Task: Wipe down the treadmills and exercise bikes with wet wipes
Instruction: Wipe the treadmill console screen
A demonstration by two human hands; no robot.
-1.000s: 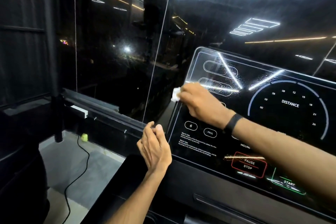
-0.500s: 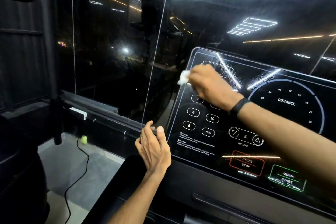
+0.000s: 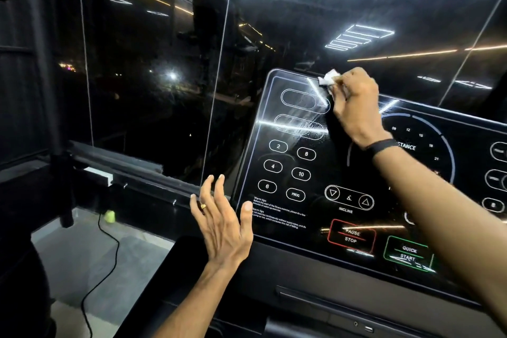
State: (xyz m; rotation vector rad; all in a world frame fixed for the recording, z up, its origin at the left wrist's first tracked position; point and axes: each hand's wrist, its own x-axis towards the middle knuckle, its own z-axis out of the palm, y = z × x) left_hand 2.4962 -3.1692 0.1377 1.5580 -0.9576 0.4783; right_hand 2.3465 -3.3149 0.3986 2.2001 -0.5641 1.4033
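Right fingers [image 3: 338, 96] curled, pinching 1 white wipe [image 3: 327, 79] against top edge of console [image 3: 290, 217], above two blank ovals. Right hand [image 3: 355, 107] knuckles up, black band [image 3: 381, 146] on wrist, forearm running diagonally across console. Left fingers [image 3: 212, 189] spread, straight, holding nothing. Left hand [image 3: 222, 225] raised just left of console, 1 ring [image 3: 203, 206]. 1 cable [image 3: 107, 261] on floor, well left of console.

Wipe [image 3: 327, 79] now at console's [image 3: 274, 217] top edge.
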